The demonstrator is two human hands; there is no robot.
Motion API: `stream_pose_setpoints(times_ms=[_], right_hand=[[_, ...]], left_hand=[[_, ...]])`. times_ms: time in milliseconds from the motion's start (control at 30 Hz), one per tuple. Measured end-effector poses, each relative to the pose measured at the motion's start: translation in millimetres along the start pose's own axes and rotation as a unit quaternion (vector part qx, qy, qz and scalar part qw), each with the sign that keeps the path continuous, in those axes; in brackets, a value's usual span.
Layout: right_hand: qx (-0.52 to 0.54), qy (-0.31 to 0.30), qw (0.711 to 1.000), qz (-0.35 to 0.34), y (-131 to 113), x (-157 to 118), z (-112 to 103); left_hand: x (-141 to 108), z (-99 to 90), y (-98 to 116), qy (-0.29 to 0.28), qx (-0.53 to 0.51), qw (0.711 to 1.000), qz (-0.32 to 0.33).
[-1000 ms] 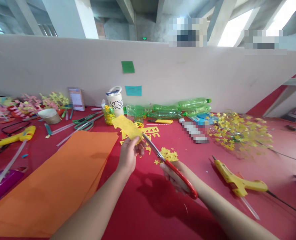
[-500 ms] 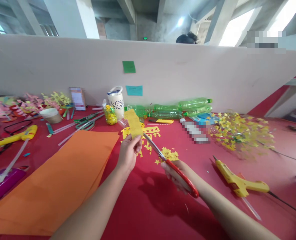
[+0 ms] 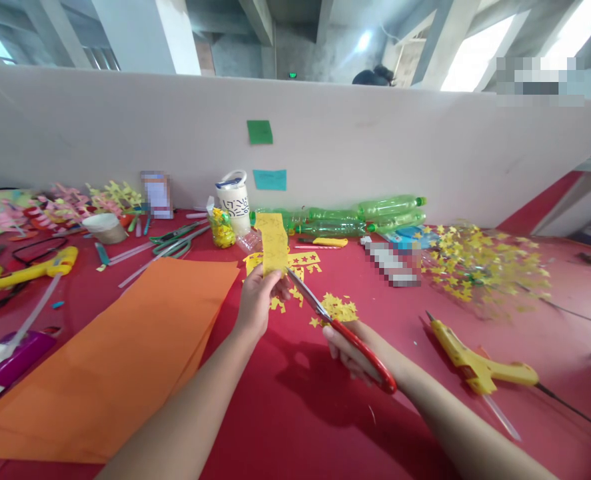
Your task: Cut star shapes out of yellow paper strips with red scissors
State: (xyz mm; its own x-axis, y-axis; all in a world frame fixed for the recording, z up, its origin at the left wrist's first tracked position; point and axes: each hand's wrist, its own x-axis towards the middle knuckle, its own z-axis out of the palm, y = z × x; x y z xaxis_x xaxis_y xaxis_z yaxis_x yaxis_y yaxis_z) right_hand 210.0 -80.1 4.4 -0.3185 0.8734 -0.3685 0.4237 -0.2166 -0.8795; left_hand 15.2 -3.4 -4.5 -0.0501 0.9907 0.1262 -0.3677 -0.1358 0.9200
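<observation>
Upright between the fingers of my left hand [image 3: 258,300] is a strip of yellow paper [image 3: 274,243], pinched at its lower end. My right hand [image 3: 358,353] grips red-handled scissors [image 3: 348,337], whose blades point up and left, the tips at the strip's lower right edge. Behind the strip lie yellow paper scraps with star-shaped holes [image 3: 305,259]. Small yellow stars [image 3: 339,308] sit in a pile just beyond my right hand. Large orange sheets [image 3: 140,347] lie to the left of my left hand.
A yellow glue gun [image 3: 475,360] lies right, below a bunch of yellow stars [image 3: 480,267]. Green bottles [image 3: 335,227], a yellow cutter [image 3: 331,242] and a white cup [image 3: 234,203] line the back. Green scissors [image 3: 175,245] and another glue gun [image 3: 45,268] are left.
The yellow strip has turned more upright and faces the camera more squarely. My left hand has shifted slightly; the scissors stay nearly where they were.
</observation>
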Motion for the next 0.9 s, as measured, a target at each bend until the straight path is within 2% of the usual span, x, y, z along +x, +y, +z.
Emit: stream_pose_setpoints(times_ms=[367, 900], right_hand=[[-0.011, -0.01, 1.0, -0.004, -2.3, -1.9, -2.6], [0.026, -0.013, 0.999, 0.035, 1.2, 2.0, -3.4]], left_hand=[[0.1, 0.1, 0.7, -0.007, -0.003, 1.0, -0.004], [4.3, -7.7, 1.6, -0.031, 0.001, 0.999, -0.011]])
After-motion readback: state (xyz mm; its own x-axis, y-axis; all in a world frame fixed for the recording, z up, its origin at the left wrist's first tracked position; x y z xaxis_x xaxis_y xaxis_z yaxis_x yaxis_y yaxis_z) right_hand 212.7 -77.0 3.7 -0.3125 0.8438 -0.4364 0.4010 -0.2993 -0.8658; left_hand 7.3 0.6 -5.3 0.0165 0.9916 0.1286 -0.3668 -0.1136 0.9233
